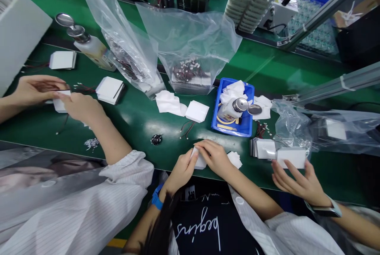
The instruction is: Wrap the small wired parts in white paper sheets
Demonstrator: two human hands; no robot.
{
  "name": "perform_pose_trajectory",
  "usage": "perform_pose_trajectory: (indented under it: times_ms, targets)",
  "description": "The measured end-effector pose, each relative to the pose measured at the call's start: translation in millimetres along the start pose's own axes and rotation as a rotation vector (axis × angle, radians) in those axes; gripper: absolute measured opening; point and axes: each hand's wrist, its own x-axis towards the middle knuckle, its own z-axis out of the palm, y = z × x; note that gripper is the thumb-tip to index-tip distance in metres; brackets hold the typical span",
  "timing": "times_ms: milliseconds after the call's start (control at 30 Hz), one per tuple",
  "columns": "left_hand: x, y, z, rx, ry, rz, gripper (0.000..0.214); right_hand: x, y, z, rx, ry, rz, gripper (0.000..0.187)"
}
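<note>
My left hand (181, 172) and my right hand (215, 158) meet at the front edge of the green bench. Between them is a flat white rectangular panel (200, 163), gripped at its left side by my left hand. The fingertips of my right hand pinch its upper edge; whatever small part they press there is hidden. Just beyond lies a stack of similar white panels (197, 111) with thin red and black leads. A small pile of black bits (156, 139) sits to the left, and crumpled white wipes (235, 160) lie by my right wrist.
A blue tray (233, 131) holds a pump bottle (233, 109) and wipes. Plastic bags of wired parts (192, 71) stand behind. At left, a co-worker's hands (80, 106) hold a white panel; at right, another person's hand (299, 181) touches a white block (292, 157).
</note>
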Motion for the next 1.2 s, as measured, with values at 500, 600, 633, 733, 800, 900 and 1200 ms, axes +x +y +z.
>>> perform_pose_trajectory:
  times_ms: [500, 600, 633, 733, 800, 900, 1200]
  targets:
    - [0, -1, 2.4, 0.042, 0.019, 0.036, 0.031, -3, -3, 3, 0.075, 0.017, 0.082, 0.016]
    - [0, -2, 3.1, 0.070, 0.036, 0.054, 0.029, -1, -2, 1, -0.022, -0.019, 0.024, 0.016]
    - [0, -2, 3.6, 0.077, 0.047, 0.061, 0.028, 0, -2, 1, -0.033, -0.029, 0.025, 0.015]
    - [-1, -3, 4.8, 0.077, 0.075, 0.076, 0.028, 0, -5, 6, -0.041, -0.029, 0.053, 0.013]
    - [-1, -3, 5.1, 0.066, 0.086, 0.075, 0.028, -1, -6, 10, -0.034, -0.001, 0.074, 0.013]
    - [-2, -3, 5.2, 0.053, 0.082, 0.066, 0.028, -3, -6, 12, 0.016, 0.039, 0.105, 0.013]
    - [-3, -7, 5.2, 0.078, 0.055, 0.068, 0.033, -5, -1, 8, 0.024, 0.012, 0.027, 0.013]
